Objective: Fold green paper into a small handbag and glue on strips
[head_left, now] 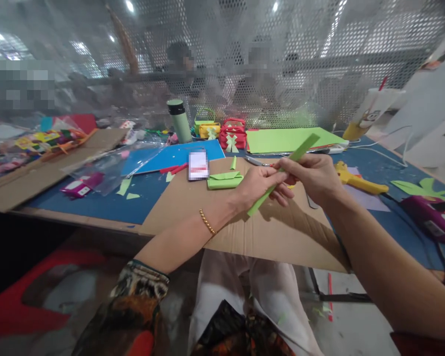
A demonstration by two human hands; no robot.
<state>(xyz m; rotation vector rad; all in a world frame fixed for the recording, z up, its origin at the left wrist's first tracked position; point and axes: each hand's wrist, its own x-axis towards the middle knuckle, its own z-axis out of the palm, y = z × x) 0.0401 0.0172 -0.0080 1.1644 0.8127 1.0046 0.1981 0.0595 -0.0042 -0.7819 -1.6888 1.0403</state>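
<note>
A light-green paper strip point(304, 146) runs slantwise between my two hands, above the brown cardboard sheet point(241, 227). My left hand point(259, 187) pinches it near the middle, some fingers stretched out below. Just above that, my right hand point(311, 175) grips the same strip between thumb and fingers. Left of my left hand lies a folded green paper piece point(222, 183), with a small green scrap point(233, 162) behind it. Scissors point(255, 161) lie behind my hands, partly hidden by them.
A phone point(198, 165) lies left of the folded piece. At the back stand a green bottle point(180, 121), a red paper bag point(233, 136) and a yellow one point(207, 130). A yellow glue gun point(363, 182), a purple device point(430, 217) and a drink cup point(367, 113) are at right.
</note>
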